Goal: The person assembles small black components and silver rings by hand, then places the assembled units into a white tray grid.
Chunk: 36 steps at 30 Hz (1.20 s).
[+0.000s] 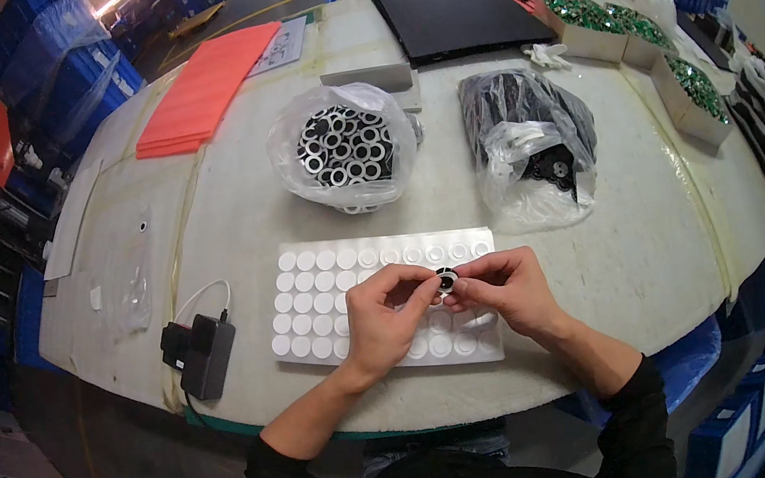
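Both hands meet over a white sheet (347,269) covered in rows of round white pads. My left hand (389,312) and my right hand (504,288) pinch a small black ring (447,280) between their fingertips, just above the sheet's middle. Part of the sheet's lower right is hidden under the hands. Behind the sheet stands an open clear bag of black-and-silver rings (344,146). To its right lies a second clear bag with black round parts (545,165).
A black power adapter with a white cable (202,353) lies left of the sheet near the table's front edge. Orange sheets (202,88), a black panel (458,15) and cardboard boxes of green parts (612,22) line the far and right sides. Blue crates surround the table.
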### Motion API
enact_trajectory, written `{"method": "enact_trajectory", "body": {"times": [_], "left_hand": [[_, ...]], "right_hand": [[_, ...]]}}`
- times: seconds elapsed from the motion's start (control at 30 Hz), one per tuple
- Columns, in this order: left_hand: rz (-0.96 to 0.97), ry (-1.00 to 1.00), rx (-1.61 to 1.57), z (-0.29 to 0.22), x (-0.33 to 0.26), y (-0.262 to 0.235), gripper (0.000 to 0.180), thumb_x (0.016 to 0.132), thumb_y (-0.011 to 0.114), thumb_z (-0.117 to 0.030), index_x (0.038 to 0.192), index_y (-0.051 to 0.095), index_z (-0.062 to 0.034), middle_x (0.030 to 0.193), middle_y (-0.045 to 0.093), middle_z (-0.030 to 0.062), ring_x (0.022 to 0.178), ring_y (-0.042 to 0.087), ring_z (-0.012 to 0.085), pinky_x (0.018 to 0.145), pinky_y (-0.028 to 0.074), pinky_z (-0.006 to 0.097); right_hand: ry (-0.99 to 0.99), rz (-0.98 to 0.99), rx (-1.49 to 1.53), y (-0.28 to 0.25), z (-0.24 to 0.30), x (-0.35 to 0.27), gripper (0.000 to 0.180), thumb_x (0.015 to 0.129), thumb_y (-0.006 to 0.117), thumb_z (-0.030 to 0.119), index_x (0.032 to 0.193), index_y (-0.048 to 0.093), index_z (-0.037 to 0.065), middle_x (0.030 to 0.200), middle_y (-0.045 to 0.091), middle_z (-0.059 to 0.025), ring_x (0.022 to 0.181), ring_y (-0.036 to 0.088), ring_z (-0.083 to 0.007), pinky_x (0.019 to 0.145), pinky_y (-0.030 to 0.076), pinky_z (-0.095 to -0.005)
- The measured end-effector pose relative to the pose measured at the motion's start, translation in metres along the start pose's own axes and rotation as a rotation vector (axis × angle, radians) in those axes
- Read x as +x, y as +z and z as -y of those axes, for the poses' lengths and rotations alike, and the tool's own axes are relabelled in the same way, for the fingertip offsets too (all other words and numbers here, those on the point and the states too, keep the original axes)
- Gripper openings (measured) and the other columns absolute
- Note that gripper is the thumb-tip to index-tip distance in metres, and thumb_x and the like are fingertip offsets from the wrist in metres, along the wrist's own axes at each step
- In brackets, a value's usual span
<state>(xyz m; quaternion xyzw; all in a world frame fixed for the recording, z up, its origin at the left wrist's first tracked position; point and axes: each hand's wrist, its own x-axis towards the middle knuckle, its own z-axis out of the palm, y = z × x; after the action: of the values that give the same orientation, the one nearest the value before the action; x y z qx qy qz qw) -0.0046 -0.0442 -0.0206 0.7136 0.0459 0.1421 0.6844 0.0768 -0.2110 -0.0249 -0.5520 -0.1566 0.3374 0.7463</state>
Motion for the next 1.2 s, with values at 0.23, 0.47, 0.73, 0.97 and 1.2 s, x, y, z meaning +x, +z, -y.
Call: {"method": "enact_trajectory", "body": {"times": [0.23,0.47,0.73,0.97,1.2], "left_hand": [[0.046,-0.103,-0.196,0.003,0.002,0.0,0.012,0.087,0.061,-0.001,0.097,0.063,0.0053,0.087,0.066,0.0097,0.076,0.064,0.0124,0.069,0.054,0.023],[0.165,-0.005,0.108,0.001,0.0,-0.007,0.015,0.085,0.063,-0.005,0.096,0.065,0.0048,0.084,0.068,0.0079,0.073,0.063,0.0105,0.066,0.051,0.022],[0.194,-0.08,-0.045,-0.005,0.001,-0.005,0.016,0.085,0.063,-0.002,0.099,0.064,0.0045,0.089,0.066,0.0064,0.077,0.062,0.0095,0.068,0.051,0.021],[0.259,0.065,0.106,-0.007,0.003,-0.011,0.019,0.082,0.061,0.004,0.1,0.066,0.0038,0.091,0.066,0.0072,0.077,0.061,0.0102,0.068,0.049,0.021],[0.457,0.079,0.268,-0.012,0.008,-0.015,0.018,0.082,0.06,0.004,0.098,0.067,0.0039,0.088,0.066,0.007,0.075,0.062,0.0115,0.067,0.049,0.021]], "right_hand": [[-0.071,-0.057,-0.099,0.0,-0.008,-0.003,0.017,0.086,0.063,0.005,0.095,0.064,-0.01,0.083,0.068,-0.0129,0.071,0.066,-0.0155,0.065,0.056,-0.0262],[-0.069,-0.03,-0.256,-0.002,-0.005,-0.004,0.013,0.082,0.065,0.005,0.085,0.066,-0.007,0.069,0.066,-0.0081,0.063,0.064,-0.0118,0.057,0.052,-0.024],[-0.05,-0.025,-0.157,0.0,-0.003,-0.001,0.01,0.081,0.064,0.003,0.082,0.065,-0.007,0.068,0.066,-0.0081,0.063,0.064,-0.0116,0.057,0.052,-0.0242],[-0.214,-0.026,-0.367,-0.005,-0.009,-0.003,0.012,0.082,0.067,0.006,0.083,0.065,-0.006,0.07,0.067,-0.0076,0.062,0.064,-0.0108,0.059,0.052,-0.0231],[-0.222,0.095,-0.676,-0.012,0.005,0.0,0.012,0.079,0.069,0.006,0.078,0.064,-0.005,0.064,0.064,-0.0045,0.057,0.059,-0.0078,0.054,0.05,-0.0227]]}}
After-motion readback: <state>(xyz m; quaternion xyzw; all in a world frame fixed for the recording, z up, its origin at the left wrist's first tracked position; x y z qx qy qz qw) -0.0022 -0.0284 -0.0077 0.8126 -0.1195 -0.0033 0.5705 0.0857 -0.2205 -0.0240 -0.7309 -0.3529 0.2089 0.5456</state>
